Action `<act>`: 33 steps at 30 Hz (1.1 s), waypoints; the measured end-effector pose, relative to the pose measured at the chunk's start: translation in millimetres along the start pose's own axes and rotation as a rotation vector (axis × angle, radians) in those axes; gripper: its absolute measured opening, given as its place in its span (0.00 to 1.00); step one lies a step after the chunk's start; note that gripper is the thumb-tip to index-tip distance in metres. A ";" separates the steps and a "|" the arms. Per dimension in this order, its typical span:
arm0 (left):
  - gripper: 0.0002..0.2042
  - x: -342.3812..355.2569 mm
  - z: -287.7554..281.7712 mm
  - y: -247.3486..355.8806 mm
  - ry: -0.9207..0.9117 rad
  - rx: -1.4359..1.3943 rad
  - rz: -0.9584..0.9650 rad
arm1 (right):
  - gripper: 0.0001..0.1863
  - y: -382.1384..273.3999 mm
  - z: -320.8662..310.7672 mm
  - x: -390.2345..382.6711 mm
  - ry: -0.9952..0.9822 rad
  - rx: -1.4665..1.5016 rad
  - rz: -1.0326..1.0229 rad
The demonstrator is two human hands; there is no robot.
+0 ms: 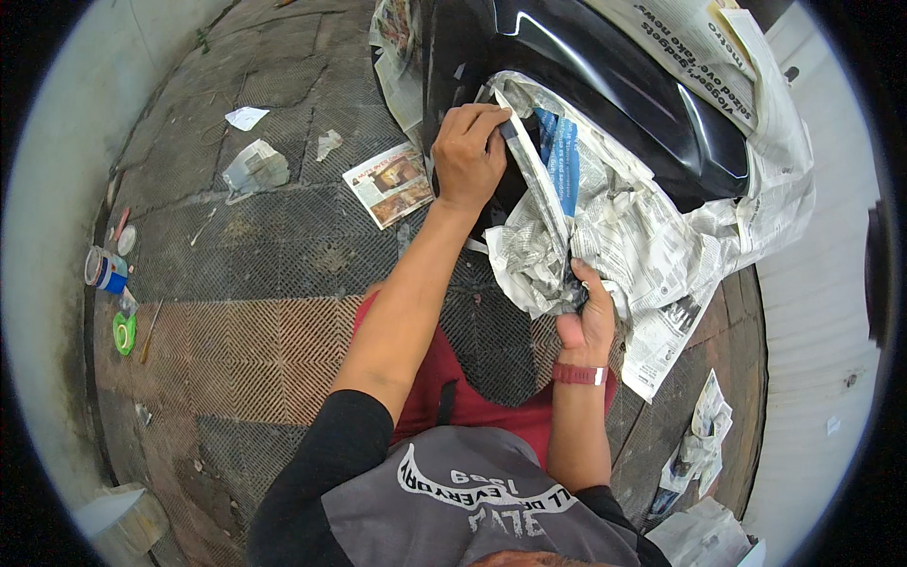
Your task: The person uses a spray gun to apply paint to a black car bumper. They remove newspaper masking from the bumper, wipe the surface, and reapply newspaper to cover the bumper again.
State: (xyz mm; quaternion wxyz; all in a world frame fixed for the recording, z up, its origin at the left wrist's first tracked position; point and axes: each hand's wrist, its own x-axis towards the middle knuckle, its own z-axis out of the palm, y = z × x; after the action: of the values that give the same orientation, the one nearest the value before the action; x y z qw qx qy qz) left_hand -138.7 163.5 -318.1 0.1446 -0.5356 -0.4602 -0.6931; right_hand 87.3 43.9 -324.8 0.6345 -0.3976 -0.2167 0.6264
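Observation:
A glossy black panel (605, 71), curved like vehicle bodywork, fills the upper right, with newspaper (652, 250) draped over its near side in crumpled folds. My left hand (470, 156) is closed at the upper end of a long folded newspaper edge, its fingertips pinching the paper against the panel's left side. Lower down, my right hand (590, 317) grips the bunched bottom of the same newspaper, thumb upward; its other fingers are partly hidden beneath the paper. A dark red band circles my right wrist.
More newspaper (779, 180) covers the panel's right edge. Left on the tiled floor are a blue-labelled can (107, 271), a green ring-shaped roll (124, 334) and a thin stick (150, 331). A printed page (389, 185) and paper scraps (257, 170) lie nearer; crumpled newspaper (699, 439) lies lower right.

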 end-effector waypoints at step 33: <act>0.16 -39.1 -25.9 75.6 -0.116 -0.120 0.123 | 0.24 -24.6 -60.2 -17.7 0.073 0.040 -0.014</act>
State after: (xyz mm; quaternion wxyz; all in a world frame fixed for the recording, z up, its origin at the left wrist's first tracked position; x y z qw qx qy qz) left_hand -87.0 91.1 -315.9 0.1277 -0.6097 -0.3919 -0.6770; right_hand 147.0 15.2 -337.2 0.6542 -0.4060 -0.1835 0.6112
